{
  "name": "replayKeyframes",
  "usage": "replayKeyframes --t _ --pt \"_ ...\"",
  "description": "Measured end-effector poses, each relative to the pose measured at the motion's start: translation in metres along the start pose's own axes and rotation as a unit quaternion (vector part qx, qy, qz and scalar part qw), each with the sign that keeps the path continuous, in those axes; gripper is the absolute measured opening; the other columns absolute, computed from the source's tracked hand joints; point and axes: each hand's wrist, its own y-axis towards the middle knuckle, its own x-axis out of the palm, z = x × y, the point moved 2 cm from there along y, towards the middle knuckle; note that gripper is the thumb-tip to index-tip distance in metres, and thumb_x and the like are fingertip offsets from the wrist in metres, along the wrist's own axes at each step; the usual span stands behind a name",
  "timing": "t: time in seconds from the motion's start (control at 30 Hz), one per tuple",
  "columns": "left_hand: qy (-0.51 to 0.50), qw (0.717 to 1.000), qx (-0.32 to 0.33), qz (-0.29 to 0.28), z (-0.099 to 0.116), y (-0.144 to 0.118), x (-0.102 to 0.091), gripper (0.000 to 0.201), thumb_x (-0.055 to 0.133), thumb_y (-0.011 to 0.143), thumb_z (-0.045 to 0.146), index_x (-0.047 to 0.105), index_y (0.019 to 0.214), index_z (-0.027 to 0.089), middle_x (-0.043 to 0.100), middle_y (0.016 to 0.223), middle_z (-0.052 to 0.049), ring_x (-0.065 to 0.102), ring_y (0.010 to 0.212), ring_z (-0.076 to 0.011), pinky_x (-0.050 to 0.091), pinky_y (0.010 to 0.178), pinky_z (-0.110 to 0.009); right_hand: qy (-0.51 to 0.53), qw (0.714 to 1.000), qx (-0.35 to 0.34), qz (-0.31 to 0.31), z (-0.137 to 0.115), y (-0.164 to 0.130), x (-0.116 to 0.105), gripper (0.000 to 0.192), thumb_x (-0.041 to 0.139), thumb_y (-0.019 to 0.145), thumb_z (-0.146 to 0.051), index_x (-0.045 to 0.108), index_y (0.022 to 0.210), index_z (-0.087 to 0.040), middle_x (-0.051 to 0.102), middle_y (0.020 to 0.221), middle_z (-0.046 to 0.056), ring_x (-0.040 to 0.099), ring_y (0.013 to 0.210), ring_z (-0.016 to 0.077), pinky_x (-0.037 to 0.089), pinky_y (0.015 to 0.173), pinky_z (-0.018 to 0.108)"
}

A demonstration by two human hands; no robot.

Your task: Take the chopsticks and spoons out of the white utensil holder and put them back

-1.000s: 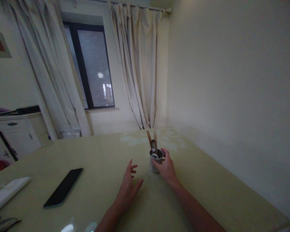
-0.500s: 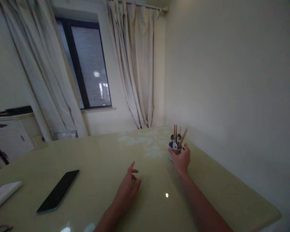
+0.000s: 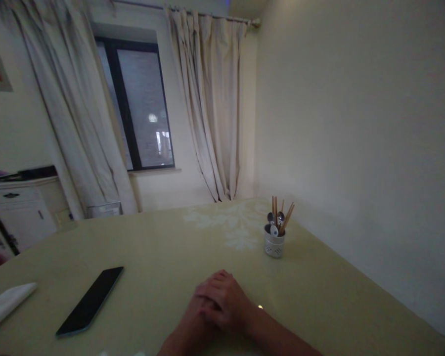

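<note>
Hands folded at rest, utensil cup standing apart by the wall.

Head view: the right hand (image 3: 228,299) lies over the left hand (image 3: 198,312) on the pale yellow-green glossy tabletop (image 3: 163,257), both loosely closed on each other and gripping nothing. The small white perforated cup of wooden chopsticks and metal spoons (image 3: 274,238) stands upright, well apart, near the wall. A black slab phone (image 3: 90,300) lies to the left. Judged a pause; any further handling would call for unclasping the hands first.
</note>
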Motion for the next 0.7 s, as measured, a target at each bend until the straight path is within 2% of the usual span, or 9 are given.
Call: replayKeyframes --t 0.1,0.17,0.3,0.5,0.63,0.7 --pt "0.003 0.996 0.020 -0.092 0.001 0.003 0.002 0.052 0.066 0.082 0.018 0.068 0.131 0.035 0.080 0.117 -0.005 0.074 0.101 -0.0265 0.063 0.093 -0.038 -0.008 0.999 0.053 -0.001 0.007 0.000 -0.003 0.051 0.064 0.092 -0.061 0.071 0.125 -0.023 0.080 0.117 0.009 0.070 0.108 0.0281 0.045 0.104 0.042" --pt "-0.012 0.992 0.039 -0.120 0.005 0.007 -0.003 0.050 0.063 0.083 0.015 0.070 0.129 0.034 0.080 0.117 -0.005 0.075 0.101 -0.0260 0.064 0.093 -0.038 -0.012 0.997 0.081 -0.004 0.011 -0.002 -0.006 0.053 0.064 0.090 -0.065 0.074 0.119 -0.022 0.080 0.110 0.010 0.071 0.101 0.0285 0.048 0.097 0.040" --pt "-0.043 0.990 0.062 -0.121 0.014 0.009 -0.014 0.050 0.059 0.086 0.012 0.068 0.131 0.033 0.079 0.123 -0.004 0.075 0.108 -0.0251 0.063 0.098 -0.038 -0.025 0.994 0.104 -0.029 0.014 -0.004 -0.006 0.050 0.064 0.085 -0.066 0.075 0.104 -0.021 0.079 0.095 0.009 0.071 0.088 0.0272 0.050 0.081 0.035" --pt "-0.059 0.989 0.110 -0.080 0.017 0.009 -0.017 0.046 0.058 0.090 0.010 0.071 0.127 0.034 0.082 0.112 -0.002 0.077 0.100 -0.0246 0.065 0.093 -0.036 -0.046 0.991 0.119 -0.049 0.013 -0.002 -0.002 0.038 0.067 0.080 -0.056 0.072 0.095 -0.021 0.078 0.085 0.006 0.069 0.076 0.0243 0.045 0.069 0.031" --pt "-0.047 0.987 0.103 -0.118 0.021 0.012 -0.020 0.051 0.058 0.087 0.009 0.072 0.129 0.035 0.082 0.116 -0.002 0.077 0.102 -0.0252 0.066 0.095 -0.037 -0.063 0.986 0.133 -0.077 0.012 0.000 -0.007 0.031 0.068 0.079 -0.051 0.071 0.089 -0.022 0.076 0.079 0.004 0.066 0.067 0.0215 0.038 0.062 0.029" --pt "-0.045 0.988 0.094 -0.115 0.024 0.013 -0.021 0.051 0.058 0.086 0.009 0.072 0.128 0.035 0.082 0.114 -0.001 0.078 0.101 -0.0256 0.067 0.094 -0.036 -0.068 0.985 0.135 -0.083 0.011 0.000 -0.009 0.027 0.069 0.078 -0.048 0.070 0.087 -0.022 0.075 0.077 0.003 0.064 0.064 0.0205 0.036 0.060 0.028"
